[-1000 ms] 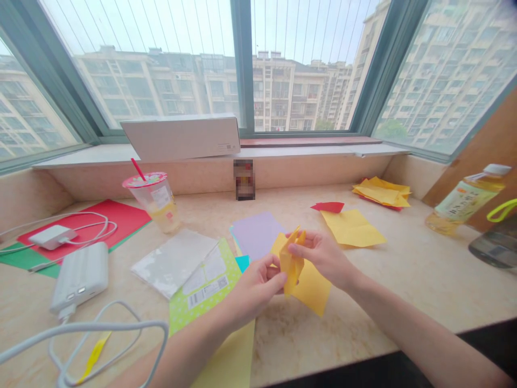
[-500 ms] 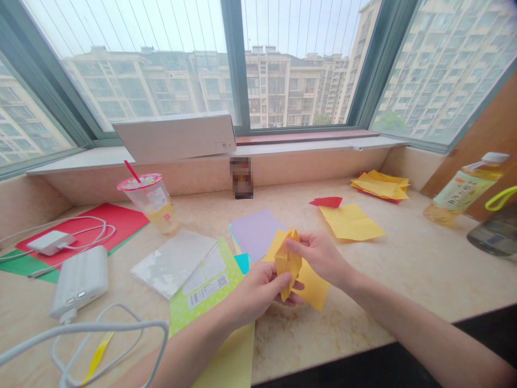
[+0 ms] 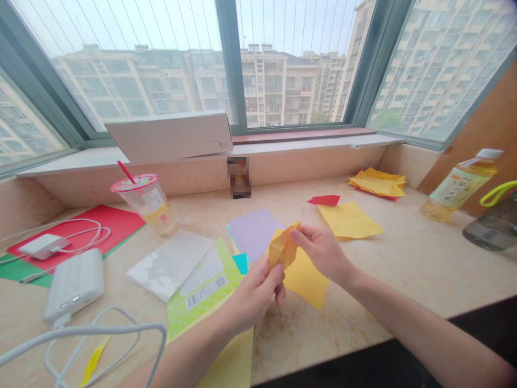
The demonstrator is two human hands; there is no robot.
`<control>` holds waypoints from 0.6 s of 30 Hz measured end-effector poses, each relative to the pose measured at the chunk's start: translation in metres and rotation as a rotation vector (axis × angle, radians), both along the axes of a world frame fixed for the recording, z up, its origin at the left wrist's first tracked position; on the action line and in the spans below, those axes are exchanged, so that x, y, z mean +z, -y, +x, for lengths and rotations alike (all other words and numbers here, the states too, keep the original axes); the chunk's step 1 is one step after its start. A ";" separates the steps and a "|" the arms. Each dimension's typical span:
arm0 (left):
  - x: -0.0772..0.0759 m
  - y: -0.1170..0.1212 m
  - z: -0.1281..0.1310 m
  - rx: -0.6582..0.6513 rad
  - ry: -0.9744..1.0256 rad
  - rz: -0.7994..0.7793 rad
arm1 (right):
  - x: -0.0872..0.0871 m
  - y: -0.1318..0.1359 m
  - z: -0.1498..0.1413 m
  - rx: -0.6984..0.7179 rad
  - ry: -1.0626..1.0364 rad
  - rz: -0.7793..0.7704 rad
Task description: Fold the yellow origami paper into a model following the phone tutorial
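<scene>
A folded piece of yellow origami paper (image 3: 283, 249) is held up between both hands above the counter. My left hand (image 3: 262, 285) pinches its lower end, thumb on top and fingers curled below. At its upper right tip, my right hand (image 3: 319, 249) grips it between thumb and forefinger. Under the hands lies a flat yellow sheet (image 3: 309, 283). Close behind are a purple sheet (image 3: 252, 231) and a bit of cyan paper (image 3: 240, 263). Another yellow sheet (image 3: 351, 221) and a small red folded paper (image 3: 324, 200) rest beyond my right hand.
Leftward are a green dotted packet (image 3: 202, 296), a clear sleeve (image 3: 169, 264), a drink cup (image 3: 145, 205), a power bank (image 3: 75, 285) and a looping white cable (image 3: 121, 330). At right stand a tea bottle (image 3: 460, 188), a dark bottle (image 3: 490, 226) and piled yellow papers (image 3: 377, 183).
The folded yellow paper has turned from upright to slanting up rightward. My left hand's fingers, spread behind it half a second ago, are now curled. The whole view has shifted slightly.
</scene>
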State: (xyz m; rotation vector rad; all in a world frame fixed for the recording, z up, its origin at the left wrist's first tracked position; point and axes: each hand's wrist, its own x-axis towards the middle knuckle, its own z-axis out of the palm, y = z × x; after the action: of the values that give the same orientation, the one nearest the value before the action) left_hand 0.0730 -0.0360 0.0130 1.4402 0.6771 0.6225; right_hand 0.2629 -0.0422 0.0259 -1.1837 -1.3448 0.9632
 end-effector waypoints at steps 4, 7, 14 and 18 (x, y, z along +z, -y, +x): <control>0.004 0.001 0.000 0.005 0.021 -0.014 | 0.005 0.002 0.002 -0.043 -0.056 0.034; 0.006 0.001 0.000 -0.015 0.054 -0.044 | 0.009 0.005 0.002 -0.068 -0.023 0.083; 0.003 0.002 -0.002 -0.118 0.107 -0.128 | 0.008 0.005 0.004 -0.230 0.009 0.162; 0.003 0.003 -0.002 -0.132 0.116 -0.193 | 0.004 0.000 0.008 -0.262 -0.072 0.130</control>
State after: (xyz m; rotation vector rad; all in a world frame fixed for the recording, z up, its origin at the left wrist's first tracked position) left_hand 0.0707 -0.0391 0.0158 1.2486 0.5312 0.5195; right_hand 0.2707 -0.0422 0.0304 -1.1801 -1.1446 0.7136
